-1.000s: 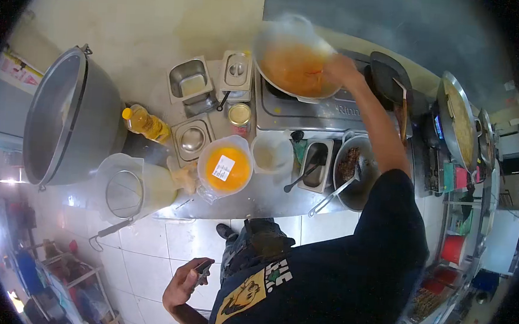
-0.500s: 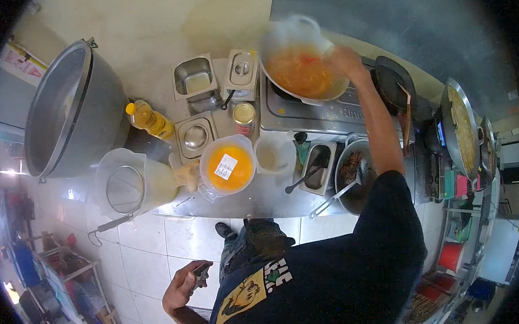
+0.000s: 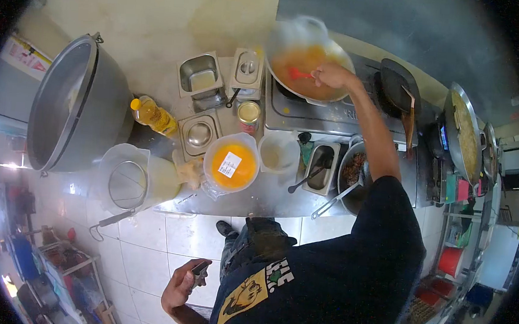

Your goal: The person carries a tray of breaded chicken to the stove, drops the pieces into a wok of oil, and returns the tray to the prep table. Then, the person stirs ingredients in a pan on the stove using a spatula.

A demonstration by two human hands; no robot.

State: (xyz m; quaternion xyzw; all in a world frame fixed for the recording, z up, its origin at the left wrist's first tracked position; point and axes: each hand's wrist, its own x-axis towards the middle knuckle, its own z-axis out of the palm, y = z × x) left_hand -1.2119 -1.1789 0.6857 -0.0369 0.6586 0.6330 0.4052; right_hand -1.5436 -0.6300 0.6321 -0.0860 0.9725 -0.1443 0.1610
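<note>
My right hand [image 3: 331, 75] is closed round the handle of a red utensil [image 3: 300, 74], whose head is in the orange-brown food of a large wok [image 3: 348, 57]. The wok sits on the stove [image 3: 357, 113], with steam over its back part. Low in the view, away from the counter, my left hand [image 3: 185, 283] is wrapped round a small dark object [image 3: 200, 269] that I cannot make out clearly.
On the counter [image 3: 221, 206] stand a bowl of orange liquid [image 3: 217, 165], an oil bottle [image 3: 154, 117], a tin [image 3: 248, 115], metal containers [image 3: 200, 75], a clear tub [image 3: 278, 152] and a large grey pot [image 3: 111, 105]. A pan with a ladle [image 3: 345, 197] is at the front right.
My right hand has moved down and left over the wok, and the red utensil now shows clearly. The whole view has shifted slightly. My left hand keeps its grip.
</note>
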